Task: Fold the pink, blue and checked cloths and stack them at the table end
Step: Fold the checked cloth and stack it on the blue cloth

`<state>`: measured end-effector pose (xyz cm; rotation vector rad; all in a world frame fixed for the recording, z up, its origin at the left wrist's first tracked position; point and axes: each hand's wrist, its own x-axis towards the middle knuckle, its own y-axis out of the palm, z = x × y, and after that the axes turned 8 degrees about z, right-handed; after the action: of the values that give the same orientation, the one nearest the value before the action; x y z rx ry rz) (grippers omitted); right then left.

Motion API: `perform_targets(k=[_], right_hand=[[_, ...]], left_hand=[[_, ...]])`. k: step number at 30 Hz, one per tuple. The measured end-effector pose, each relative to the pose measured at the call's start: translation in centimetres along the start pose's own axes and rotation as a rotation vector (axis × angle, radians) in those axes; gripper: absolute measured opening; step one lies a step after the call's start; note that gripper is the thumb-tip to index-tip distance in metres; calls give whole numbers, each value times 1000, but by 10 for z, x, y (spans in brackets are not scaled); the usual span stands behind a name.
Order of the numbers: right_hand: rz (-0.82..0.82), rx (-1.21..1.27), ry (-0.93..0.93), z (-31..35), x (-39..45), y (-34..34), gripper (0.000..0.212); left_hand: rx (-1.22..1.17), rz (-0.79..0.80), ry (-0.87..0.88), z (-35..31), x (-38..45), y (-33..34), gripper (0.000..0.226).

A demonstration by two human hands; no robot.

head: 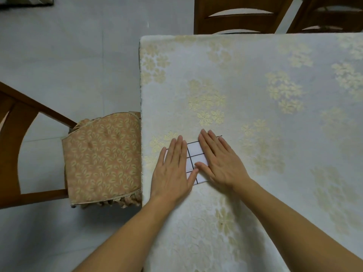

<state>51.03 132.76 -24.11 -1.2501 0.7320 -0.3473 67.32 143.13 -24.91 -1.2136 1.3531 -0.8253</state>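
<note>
Near the table's (255,79) left edge lies the checked cloth (193,154), folded small, white with thin dark lines, flat on the floral tablecloth. Both hands press on it with fingers straight and flat. Left hand (172,171) covers its left part, right hand (220,163) its right part, and only a strip of cloth shows between them. The thumbs meet over its lower middle. Beside the table edge, left of the cloth, stands a chair (102,160) with a patterned cushion.
</note>
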Motion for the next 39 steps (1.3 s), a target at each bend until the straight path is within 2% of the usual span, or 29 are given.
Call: perform_targets(k=[8, 14, 21, 28, 32, 36, 39], right_hand=[[25, -15, 18, 3, 1, -6, 78], [24, -39, -133, 9, 4, -1, 66], [46, -25, -7, -9, -8, -4, 81], [103, -26, 82, -23, -18, -12, 84], [13, 4, 182, -23, -24, -22, 81], [-165, 21, 240, -20, -37, -39, 59], [-216, 68, 316, -16, -42, -52, 45]], left_hand=[[-5, 21, -49, 3, -3, -8, 79], [4, 43, 52, -13, -1, -6, 71], [27, 53, 2, 9, -16, -6, 79], [1, 80, -47, 21, -24, -12, 83], [-142, -2, -188, 17, -30, -29, 81], [-363, -74, -418, 2, -44, -54, 60], [-537, -70, -538, -13, -50, -68, 54]])
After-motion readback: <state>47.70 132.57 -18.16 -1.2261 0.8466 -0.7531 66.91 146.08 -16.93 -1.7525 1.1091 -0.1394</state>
